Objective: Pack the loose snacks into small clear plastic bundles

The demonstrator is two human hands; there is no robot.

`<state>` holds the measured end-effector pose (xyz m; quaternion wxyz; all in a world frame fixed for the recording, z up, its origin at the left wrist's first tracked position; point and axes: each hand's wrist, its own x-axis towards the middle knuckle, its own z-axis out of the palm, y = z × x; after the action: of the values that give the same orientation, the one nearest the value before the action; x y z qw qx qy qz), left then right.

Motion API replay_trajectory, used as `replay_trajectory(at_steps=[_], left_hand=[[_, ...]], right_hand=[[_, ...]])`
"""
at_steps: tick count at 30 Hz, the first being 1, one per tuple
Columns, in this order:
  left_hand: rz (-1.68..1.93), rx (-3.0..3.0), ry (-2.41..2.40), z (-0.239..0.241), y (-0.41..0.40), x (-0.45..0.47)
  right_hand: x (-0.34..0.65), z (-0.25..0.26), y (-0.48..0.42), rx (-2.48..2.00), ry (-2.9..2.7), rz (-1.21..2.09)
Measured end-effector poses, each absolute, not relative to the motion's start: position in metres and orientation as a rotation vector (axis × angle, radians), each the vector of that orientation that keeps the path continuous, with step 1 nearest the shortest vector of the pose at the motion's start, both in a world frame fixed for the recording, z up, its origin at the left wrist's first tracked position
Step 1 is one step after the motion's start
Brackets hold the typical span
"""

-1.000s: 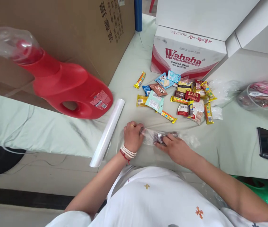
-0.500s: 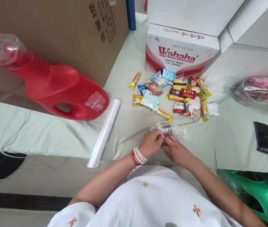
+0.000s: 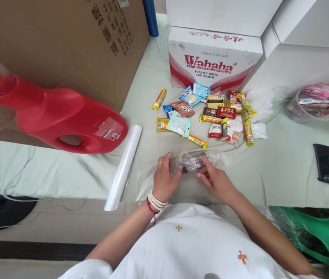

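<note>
A small dark packet in clear plastic wrap (image 3: pixel 192 163) lies sideways between my hands, low over the cloth-covered table. My left hand (image 3: pixel 166 176) has its thumb and curved fingers at the packet's left end, holding the loose plastic. At the other end, the fingers and thumb of my right hand (image 3: pixel 216 181) press on the packet. Clear film spreads out past both ends. What the dark contents are, I cannot make out. Just beyond lies a pile of wrapped snacks, among them a pale green packet (image 3: pixel 178 123) and a yellow-orange stick packet (image 3: pixel 196 141).
A roll of clear film (image 3: pixel 123 168) lies left of my hands, beside a red jug (image 3: pixel 74 120) and a large brown carton (image 3: pixel 65 38). A Wahaha water box (image 3: pixel 213 64) stands behind the snacks. To the right are a plastic tub (image 3: pixel 300 110), a black phone (image 3: pixel 325 162) and keys.
My hands have moved apart from being close together at the packet's near side. My left hand has shifted left and its fingers have opened out around the end. The view has turned slightly.
</note>
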<state>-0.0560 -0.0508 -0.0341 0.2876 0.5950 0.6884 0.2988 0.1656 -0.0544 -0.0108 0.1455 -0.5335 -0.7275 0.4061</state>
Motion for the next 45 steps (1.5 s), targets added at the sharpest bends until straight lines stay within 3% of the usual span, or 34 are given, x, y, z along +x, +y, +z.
replay_trajectory(at_steps=[4,7,12,18,26,28,32,34,40,45], left_hand=[[0.799,1.295,1.724,-0.044,-0.056,-0.075],[0.856,0.965,1.624,-0.044,-0.052,-0.081],[0.923,0.704,1.455,-0.030,-0.042,-0.089],[0.831,1.158,1.242,-0.023,-0.041,-0.067],[0.561,1.871,1.445,-0.028,-0.026,-0.013],[0.549,1.930,1.474,-0.027,-0.027,-0.008],[0.552,1.888,1.633,-0.027,-0.029,-0.005],[0.547,1.834,1.736,-0.029,-0.027,-0.007],[0.439,1.859,1.652,-0.032,-0.004,-0.017],[0.174,1.856,1.576,-0.021,0.015,-0.021]], right_hand=[[0.149,-0.001,-0.034,-1.726,-1.943,1.328],[0.135,0.000,-0.027,-1.603,-2.046,1.386],[0.118,-0.009,-0.038,-1.409,-2.535,1.148],[0.120,-0.016,-0.052,-1.397,-2.622,1.059],[0.149,-0.010,-0.080,-1.242,-2.373,1.170],[0.164,-0.006,-0.083,-1.400,-2.161,1.087],[0.200,-0.013,-0.065,-2.013,-1.481,0.525],[0.213,-0.021,-0.046,-2.101,-1.387,0.502],[0.203,-0.025,-0.003,-1.912,-1.268,1.012],[0.161,-0.014,-0.017,-1.562,-1.671,0.762]])
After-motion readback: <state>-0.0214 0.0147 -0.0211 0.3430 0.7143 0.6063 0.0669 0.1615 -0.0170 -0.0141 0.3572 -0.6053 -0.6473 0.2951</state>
